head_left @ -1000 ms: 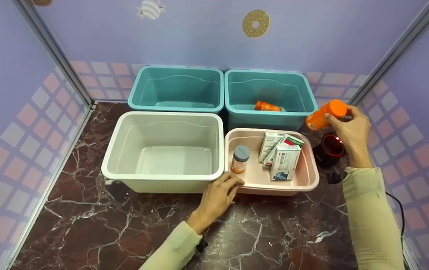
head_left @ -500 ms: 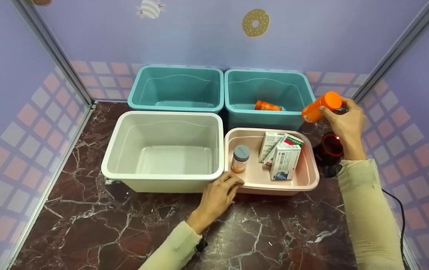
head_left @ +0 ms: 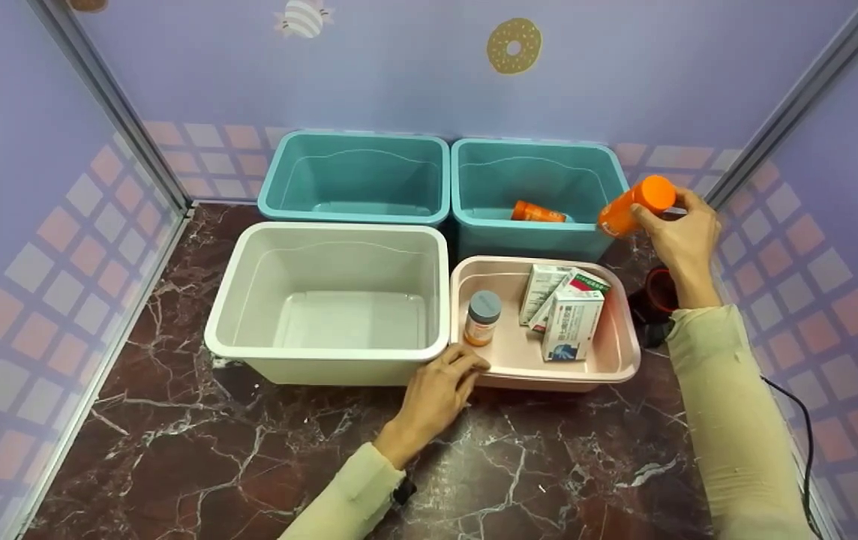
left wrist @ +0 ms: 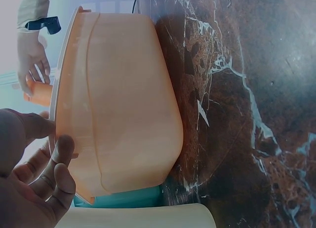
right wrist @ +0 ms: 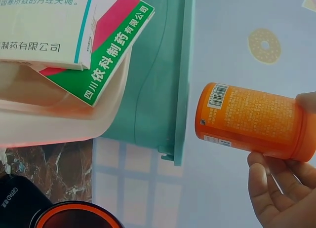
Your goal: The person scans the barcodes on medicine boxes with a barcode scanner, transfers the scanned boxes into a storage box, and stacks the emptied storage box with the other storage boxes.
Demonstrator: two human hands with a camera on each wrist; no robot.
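My right hand [head_left: 688, 234] grips an orange pill bottle [head_left: 635, 205] near its orange cap, tilted, beside the right rim of the right teal bin [head_left: 534, 241]. The right wrist view shows the barcode label of this pill bottle [right wrist: 247, 120] and fingers beneath it. A second orange bottle [head_left: 538, 211] lies inside that bin. With thumb and fingers, my left hand [head_left: 433, 394] pinches the front rim of the pink bin [head_left: 526, 373]; the left wrist view has this hand [left wrist: 42, 173] at the rim. Inside the pink bin stand a grey-capped bottle [head_left: 482, 318] and several medicine boxes [head_left: 571, 326].
A white bin [head_left: 324, 367] stands left of the pink one, with another teal bin [head_left: 354, 219] behind it. A dark scanner-like device [head_left: 652, 300] with a red-lit ring sits right of the pink bin. Its black cable [head_left: 804, 435] runs along the right wall.
My right hand has carried the orange pill bottle left and slightly farther back, from above the dark device toward the right teal bin. The left hand has stayed on the pink bin's rim.
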